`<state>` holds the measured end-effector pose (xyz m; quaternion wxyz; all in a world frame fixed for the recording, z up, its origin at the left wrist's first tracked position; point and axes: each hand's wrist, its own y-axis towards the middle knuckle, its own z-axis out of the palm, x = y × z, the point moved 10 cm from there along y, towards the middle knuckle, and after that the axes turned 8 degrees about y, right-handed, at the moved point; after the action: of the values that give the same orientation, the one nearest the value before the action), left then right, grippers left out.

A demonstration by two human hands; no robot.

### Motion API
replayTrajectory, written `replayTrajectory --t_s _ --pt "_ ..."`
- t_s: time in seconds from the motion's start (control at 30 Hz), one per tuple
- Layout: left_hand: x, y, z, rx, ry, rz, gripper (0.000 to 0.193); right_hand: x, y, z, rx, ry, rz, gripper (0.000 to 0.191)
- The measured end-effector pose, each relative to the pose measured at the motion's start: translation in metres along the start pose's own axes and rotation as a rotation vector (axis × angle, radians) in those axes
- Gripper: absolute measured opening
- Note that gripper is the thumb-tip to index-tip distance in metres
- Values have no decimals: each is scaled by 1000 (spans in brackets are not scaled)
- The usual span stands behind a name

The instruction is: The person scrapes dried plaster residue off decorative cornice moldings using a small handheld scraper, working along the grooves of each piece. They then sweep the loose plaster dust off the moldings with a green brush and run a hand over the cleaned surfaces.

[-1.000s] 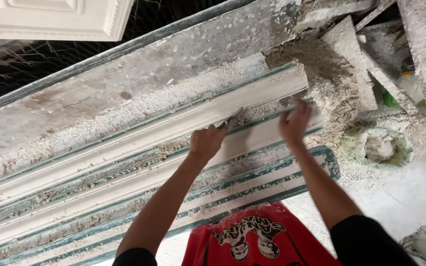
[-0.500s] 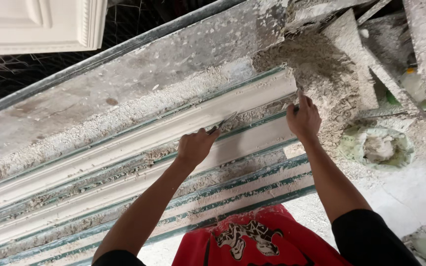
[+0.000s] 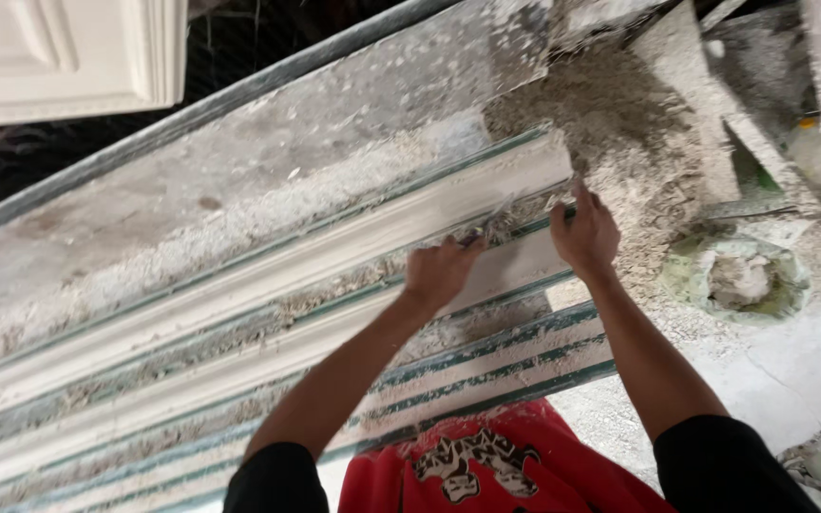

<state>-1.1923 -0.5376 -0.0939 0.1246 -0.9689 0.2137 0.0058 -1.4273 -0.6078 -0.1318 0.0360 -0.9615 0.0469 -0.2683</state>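
Long white plaster moulding (image 3: 268,275): ridged, wet-looking, lies diagonally in green-edged mould (image 3: 486,366); far end near crumbly debris; small wad of fibres (image 3: 498,226) rests on it near that end.

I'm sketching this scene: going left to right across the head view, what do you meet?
White panelled piece → left hand on the white moulding strip → right hand → green basin of plaster.
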Motion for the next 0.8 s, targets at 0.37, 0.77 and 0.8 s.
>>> replayTrajectory --t_s 0.37,0.77,0.8 --pt "4 -11 -38 173 2 -12 38 1 0 -2 -57 8 -39 55" --pt "-68 45 -32 246 -117 -63 53 6 -3 -8 -71 69 -66 46" --pt "-70 48 -34 228 -122 -67 48 4 -3 -6 -39 75 -39 45"
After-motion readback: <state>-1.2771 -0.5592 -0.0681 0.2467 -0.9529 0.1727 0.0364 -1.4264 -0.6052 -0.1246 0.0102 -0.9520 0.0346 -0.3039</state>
